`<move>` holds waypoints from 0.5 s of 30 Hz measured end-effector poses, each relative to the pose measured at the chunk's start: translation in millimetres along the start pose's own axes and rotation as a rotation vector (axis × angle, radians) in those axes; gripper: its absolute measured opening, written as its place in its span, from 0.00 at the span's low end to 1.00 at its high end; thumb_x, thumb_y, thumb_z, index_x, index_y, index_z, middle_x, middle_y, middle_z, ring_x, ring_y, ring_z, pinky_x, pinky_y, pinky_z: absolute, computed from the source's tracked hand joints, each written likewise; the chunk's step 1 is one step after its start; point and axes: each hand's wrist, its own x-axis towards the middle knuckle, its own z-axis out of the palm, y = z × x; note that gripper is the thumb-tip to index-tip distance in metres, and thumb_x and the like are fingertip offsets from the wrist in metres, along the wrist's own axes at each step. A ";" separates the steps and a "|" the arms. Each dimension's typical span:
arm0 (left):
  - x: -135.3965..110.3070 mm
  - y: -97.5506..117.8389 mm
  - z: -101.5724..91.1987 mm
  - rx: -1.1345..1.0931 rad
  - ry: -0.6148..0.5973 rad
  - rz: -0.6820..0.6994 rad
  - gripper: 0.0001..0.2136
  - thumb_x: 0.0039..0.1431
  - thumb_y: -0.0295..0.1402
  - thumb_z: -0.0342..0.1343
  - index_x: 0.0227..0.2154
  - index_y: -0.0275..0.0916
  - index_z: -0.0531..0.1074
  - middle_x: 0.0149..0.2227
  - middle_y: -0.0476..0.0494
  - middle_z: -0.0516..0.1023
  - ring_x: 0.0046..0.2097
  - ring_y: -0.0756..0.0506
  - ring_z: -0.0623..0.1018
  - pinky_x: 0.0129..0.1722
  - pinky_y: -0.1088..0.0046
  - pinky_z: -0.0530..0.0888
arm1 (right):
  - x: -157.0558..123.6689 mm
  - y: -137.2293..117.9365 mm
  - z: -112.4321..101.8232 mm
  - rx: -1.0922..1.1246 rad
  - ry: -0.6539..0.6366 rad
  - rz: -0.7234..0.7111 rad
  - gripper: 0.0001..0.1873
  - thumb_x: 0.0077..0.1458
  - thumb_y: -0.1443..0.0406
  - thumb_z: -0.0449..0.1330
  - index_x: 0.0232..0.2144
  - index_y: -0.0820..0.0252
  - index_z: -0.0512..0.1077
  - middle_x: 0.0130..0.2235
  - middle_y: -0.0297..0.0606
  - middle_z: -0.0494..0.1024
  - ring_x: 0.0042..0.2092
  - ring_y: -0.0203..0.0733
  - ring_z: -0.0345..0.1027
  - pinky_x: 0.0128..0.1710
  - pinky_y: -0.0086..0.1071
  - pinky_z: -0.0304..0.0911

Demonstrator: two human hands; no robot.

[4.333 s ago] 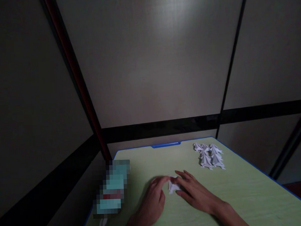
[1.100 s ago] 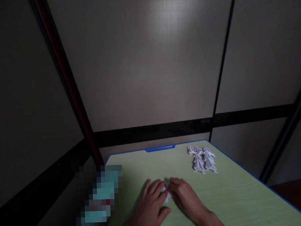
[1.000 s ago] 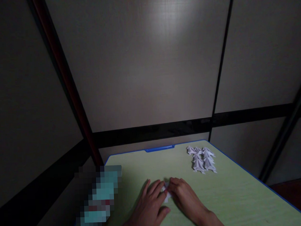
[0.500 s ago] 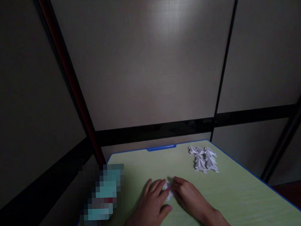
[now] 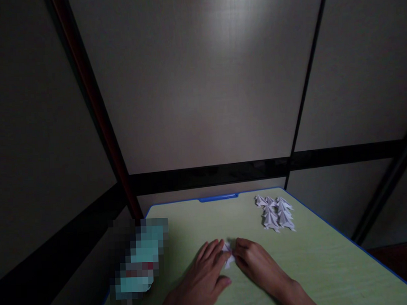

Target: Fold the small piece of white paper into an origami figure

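A small piece of folded white paper point(image 5: 228, 259) lies on the table between my two hands, partly covered by the fingers. My left hand point(image 5: 204, 272) rests flat with its fingers stretched out and its thumb spread, the index fingertip on the paper. At the paper's right side, my right hand point(image 5: 256, 262) is closed, its fingers curled in and pinching the edge. Its fingertips are mostly hidden. Several folded white paper figures point(image 5: 271, 219), pleated with pointed legs, stand close together in rows at the back right.
The light green table point(image 5: 189, 219) has a blue rim and a blue bar point(image 5: 218, 198) at its far edge. A blurred-out teal object point(image 5: 145, 252) sits at the left edge. Behind the table rise large panels point(image 5: 204, 94) with dark strips.
The fingers of my left hand have drawn a little closer together. My right hand has hardly moved and stays at the paper. The view has tilted slightly.
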 end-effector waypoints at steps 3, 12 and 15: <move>-1.4 -0.1 -2.3 0.002 -0.031 0.009 0.22 0.56 0.29 0.54 0.54 0.43 0.59 0.61 0.43 0.52 0.61 0.43 0.50 0.59 0.59 0.51 | 0.2 -1.0 -1.1 -0.018 0.003 -0.010 0.12 0.52 0.75 0.51 0.28 0.61 0.73 0.31 0.39 0.73 0.32 0.38 0.67 0.32 0.27 0.56; 1.1 -0.3 -4.8 -0.030 -0.081 -0.007 0.22 0.57 0.30 0.53 0.54 0.44 0.59 0.61 0.42 0.51 0.62 0.42 0.48 0.59 0.58 0.50 | 1.3 -0.3 -0.2 -0.054 0.036 -0.026 0.09 0.51 0.74 0.53 0.27 0.61 0.71 0.30 0.37 0.72 0.32 0.39 0.66 0.31 0.28 0.57; 1.6 -1.9 -1.5 -0.085 -0.034 -0.031 0.21 0.55 0.28 0.53 0.53 0.42 0.60 0.60 0.43 0.54 0.61 0.43 0.51 0.59 0.59 0.51 | 1.5 2.1 1.8 -0.022 0.086 -0.090 0.09 0.52 0.74 0.52 0.30 0.61 0.71 0.31 0.37 0.72 0.33 0.39 0.65 0.32 0.28 0.58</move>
